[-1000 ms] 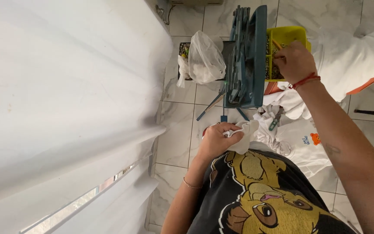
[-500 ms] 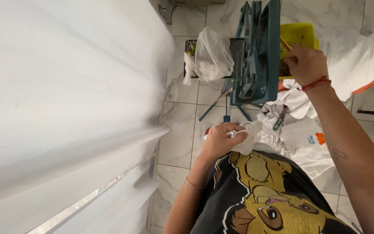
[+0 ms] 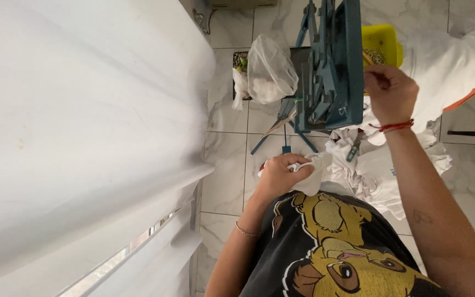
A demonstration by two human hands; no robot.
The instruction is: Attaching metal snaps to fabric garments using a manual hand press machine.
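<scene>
1. The left hand (image 3: 279,176) has its grip pressed together around a bunched piece of white cloth (image 3: 313,171), held close in front of the person's dark printed shirt (image 3: 331,247). The cloth sticks out of the fist on the side toward the heap of white garments (image 3: 380,170) that lies on the tiled floor (image 3: 224,170).
2. The right hand (image 3: 388,93) is raised beside the blue-green metal press (image 3: 331,71), its grip curled and seemingly pinching something small at the press's edge. What it pinches is too small to tell.
3. Just beyond the right grip sits a yellow tray (image 3: 380,41) with small pieces in it. On the far side of the press from that grip stands a clear plastic bag (image 3: 270,69) of white stuff.
4. To do this well, I judge the right grip should stay steady against the press frame, so the small piece seats squarely rather than tilted.
5. The left grip would do best holding the cloth taut and flat near its edge, not wadded, so the spot to be worked is easy to find.
6. Fingers should be kept away from the press's moving parts. A stray fold of cloth caught there would likely spoil the placement.
</scene>
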